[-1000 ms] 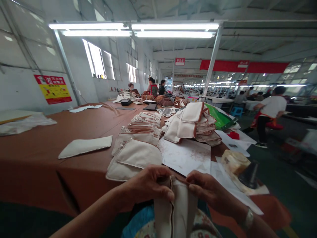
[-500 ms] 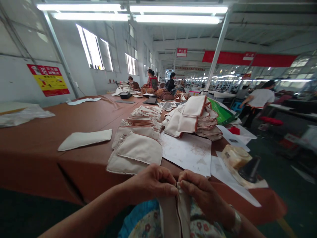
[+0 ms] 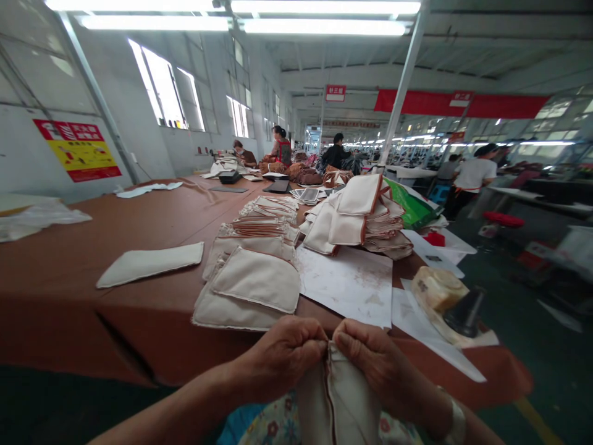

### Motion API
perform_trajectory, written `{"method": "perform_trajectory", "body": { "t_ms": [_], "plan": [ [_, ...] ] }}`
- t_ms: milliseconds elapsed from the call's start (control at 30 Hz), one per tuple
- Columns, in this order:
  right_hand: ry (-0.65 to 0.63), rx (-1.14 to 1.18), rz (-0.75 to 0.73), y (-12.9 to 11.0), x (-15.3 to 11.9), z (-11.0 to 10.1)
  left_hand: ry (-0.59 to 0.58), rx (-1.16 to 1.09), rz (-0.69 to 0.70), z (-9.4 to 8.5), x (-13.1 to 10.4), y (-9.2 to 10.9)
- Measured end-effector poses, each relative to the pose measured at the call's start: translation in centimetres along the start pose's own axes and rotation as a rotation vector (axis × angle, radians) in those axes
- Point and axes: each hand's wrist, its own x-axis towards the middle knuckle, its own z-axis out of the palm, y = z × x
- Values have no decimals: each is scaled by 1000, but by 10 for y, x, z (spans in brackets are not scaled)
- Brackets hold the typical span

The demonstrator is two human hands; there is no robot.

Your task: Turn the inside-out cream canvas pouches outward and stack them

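Note:
A cream fabric pouch piece (image 3: 354, 395) with a dark brown seam down its middle hangs between my two hands, over my lap. My left hand (image 3: 294, 349) pinches its top edge just left of the seam. On the other side of the seam, my right hand (image 3: 370, 355) grips the same top edge, thumb and fingers closed. The knuckles of both hands nearly meet. Beyond them on the table lies a cream pouch piece (image 3: 259, 278) on top of another, at the near end of a row of stacked pieces (image 3: 264, 228).
A taller pile of cream pieces with brown edging (image 3: 356, 213) stands on the brown-covered table (image 3: 152, 222). One flat piece (image 3: 151, 262) lies apart at left. Right of the white paper (image 3: 347, 281) are a yellowish block (image 3: 438, 285) and a black cone (image 3: 466, 312). Several people work farther back.
Both hands keep their hold on the fabric piece; the left fingers have curled in tighter, and more of the piece's right half shows. The view has shifted slightly. A distant worker in white has turned.

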Motion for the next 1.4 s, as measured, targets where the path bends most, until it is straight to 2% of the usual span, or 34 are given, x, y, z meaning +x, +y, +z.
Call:
{"method": "perform_trajectory", "body": {
  "t_ms": [133, 200, 300, 433, 600, 667, 800, 867, 933, 1033, 1100, 1167, 1267, 1400],
  "plan": [
    [51, 32, 21, -5, -1, 2, 5, -38, 68, 2, 3, 1],
    [47, 96, 55, -6, -1, 4, -33, -126, 79, 2, 4, -1],
    [44, 94, 31, -7, -2, 4, -86, -216, 52, 2, 3, -5],
    [65, 49, -17, -10, -6, -2, -73, -175, 3, 0, 1, -6],
    [-10, 44, -15, -15, -9, -11, -26, -117, 29, -2, -1, -2],
    [-33, -49, -35, -17, -11, -12, -26, -115, 22, -2, 0, -1],
    [35, -471, -200, -18, -15, -8, -30, -115, 0, 1, 2, -3],
    [71, -548, -248, -16, -15, -6, -31, -128, -5, 2, 2, -3],
    [87, -406, -213, -10, -10, -5, -71, -152, -10, 3, 0, -1],
    [50, 89, -80, 0, -1, -4, -160, -130, 40, 4, -4, 3],
    [5, 314, -21, 2, 2, -5, -180, -162, 50, 5, -5, 1],
    [5, 293, -29, -2, 0, -6, -155, -263, 1, 5, -5, -5],
    [31, 94, -74, -14, -7, -9, -117, -362, -63, 5, -2, -19],
    [-35, -92, -72, -19, -8, -12, -127, -278, -39, 5, 0, -19]
  ]
}}
